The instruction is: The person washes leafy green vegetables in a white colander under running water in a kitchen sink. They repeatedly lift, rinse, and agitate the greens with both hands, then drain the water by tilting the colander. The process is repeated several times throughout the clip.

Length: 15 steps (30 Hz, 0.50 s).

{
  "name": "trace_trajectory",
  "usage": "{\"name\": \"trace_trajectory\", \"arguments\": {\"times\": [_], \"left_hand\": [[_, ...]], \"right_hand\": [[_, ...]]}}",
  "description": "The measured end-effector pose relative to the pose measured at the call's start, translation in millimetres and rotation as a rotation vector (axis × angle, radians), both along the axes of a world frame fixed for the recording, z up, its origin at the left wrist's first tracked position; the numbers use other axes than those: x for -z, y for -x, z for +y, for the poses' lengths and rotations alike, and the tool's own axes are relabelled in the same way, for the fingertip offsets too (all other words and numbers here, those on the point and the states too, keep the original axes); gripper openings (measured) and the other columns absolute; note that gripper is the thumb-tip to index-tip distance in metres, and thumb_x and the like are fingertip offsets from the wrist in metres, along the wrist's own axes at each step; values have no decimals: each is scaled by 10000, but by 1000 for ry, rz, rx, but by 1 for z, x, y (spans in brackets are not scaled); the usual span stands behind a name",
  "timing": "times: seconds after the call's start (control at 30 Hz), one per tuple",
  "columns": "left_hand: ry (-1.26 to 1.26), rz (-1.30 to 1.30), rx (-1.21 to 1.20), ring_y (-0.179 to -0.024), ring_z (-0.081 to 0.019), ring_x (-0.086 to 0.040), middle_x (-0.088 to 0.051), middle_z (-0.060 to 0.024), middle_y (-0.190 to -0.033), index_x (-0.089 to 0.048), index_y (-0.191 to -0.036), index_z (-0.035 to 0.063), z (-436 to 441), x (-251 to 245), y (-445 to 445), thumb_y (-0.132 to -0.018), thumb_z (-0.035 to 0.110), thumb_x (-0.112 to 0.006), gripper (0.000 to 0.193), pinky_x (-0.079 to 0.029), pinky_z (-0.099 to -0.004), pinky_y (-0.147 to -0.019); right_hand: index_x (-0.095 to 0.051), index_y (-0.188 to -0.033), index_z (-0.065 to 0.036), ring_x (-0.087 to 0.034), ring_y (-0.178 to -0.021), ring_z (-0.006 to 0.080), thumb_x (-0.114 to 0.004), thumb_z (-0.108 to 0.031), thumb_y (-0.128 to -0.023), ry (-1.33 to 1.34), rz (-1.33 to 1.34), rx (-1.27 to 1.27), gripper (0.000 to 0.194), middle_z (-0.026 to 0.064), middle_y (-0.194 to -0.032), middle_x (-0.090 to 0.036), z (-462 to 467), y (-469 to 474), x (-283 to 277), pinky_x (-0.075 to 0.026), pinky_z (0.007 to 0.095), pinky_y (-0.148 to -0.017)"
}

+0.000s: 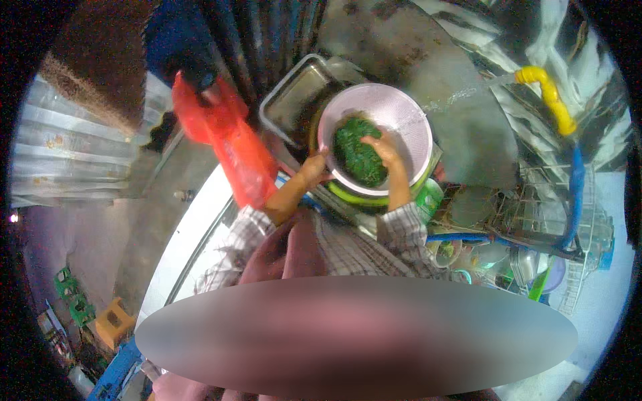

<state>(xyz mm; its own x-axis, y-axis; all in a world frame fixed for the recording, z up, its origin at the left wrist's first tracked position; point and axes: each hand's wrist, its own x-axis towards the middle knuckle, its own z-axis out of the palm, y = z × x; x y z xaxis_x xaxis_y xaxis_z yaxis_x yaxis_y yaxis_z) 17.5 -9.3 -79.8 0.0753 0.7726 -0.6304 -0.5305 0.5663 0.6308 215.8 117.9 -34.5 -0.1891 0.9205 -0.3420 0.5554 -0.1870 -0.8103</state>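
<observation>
A pale pink plastic colander (409, 138) stands before me, with chopped-looking green leaves (351, 150) heaped at its left side. On the colander's left rim, my left hand (315, 168) has a grip. My right hand (385, 150) reaches inside, thumb and fingers spread, touching the right edge of the greens. Some of its fingertips are hard to make out. Beneath the colander shows the rim of a lime-green basin (351, 194). Water (451, 97) spurts from a yellow pipe elbow (549, 100) on the right towards the colander's upper right rim.
Behind the colander on the left sits a rectangular metal tray (296, 100). A red plastic bag (241, 155) hangs beside my left forearm. From the yellow elbow a blue hose (577, 175) runs down past a wire dish rack (531, 200). An orange stool (114, 321) stands at lower left.
</observation>
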Motion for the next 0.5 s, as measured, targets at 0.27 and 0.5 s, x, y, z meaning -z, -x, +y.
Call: {"name": "trace_trajectory", "arguments": {"times": [0.27,0.5], "left_hand": [[41,-92,205,-1164,-274,-540,-475,-112,-1396,-411,-1403,90,6,-12,3,-984,481,-436,574,-514,-444,-911],[-68,179,298,-949,-221,-593,-592,-86,-1143,-519,-1243,71,-1,-6,6,-943,358,-546,416,-538,-358,-786]], "right_hand": [[-499,-1281,-6,-630,-943,396,-749,-300,-774,-443,-466,-165,637,222,-1115,-628,-15,-8,-30,-500,447,-829],[-424,-1410,-114,-447,-1280,423,-598,-314,-914,-394,-324,-497,562,273,-1383,-455,-73,28,-13,-382,450,-1054]]}}
